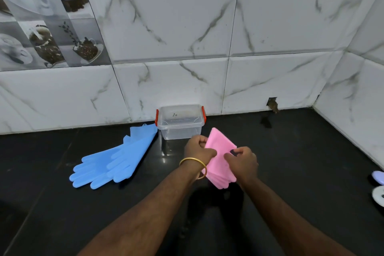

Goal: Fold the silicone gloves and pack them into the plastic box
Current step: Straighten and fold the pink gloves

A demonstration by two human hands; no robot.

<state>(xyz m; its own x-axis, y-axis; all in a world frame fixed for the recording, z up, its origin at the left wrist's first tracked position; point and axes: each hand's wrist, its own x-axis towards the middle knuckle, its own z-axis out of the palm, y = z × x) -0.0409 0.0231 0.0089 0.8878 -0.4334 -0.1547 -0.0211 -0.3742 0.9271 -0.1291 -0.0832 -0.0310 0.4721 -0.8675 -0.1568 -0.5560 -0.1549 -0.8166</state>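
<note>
Pink gloves (220, 157): held above the worktop (301, 172) mid-fold, just in front of the box, likely so the bundle stays tight for packing.
Left hand (198, 148): fingers curled, pinching the fold's left edge.
Right hand (242, 161): fingers curled, gripping the right edge to keep layers aligned.
Plastic box (180, 122): at the worktop's back edge against the wall; its lid appears on.
Blue gloves (113, 160): flat, unfolded, touching the box's left side, awaiting their turn.
</note>
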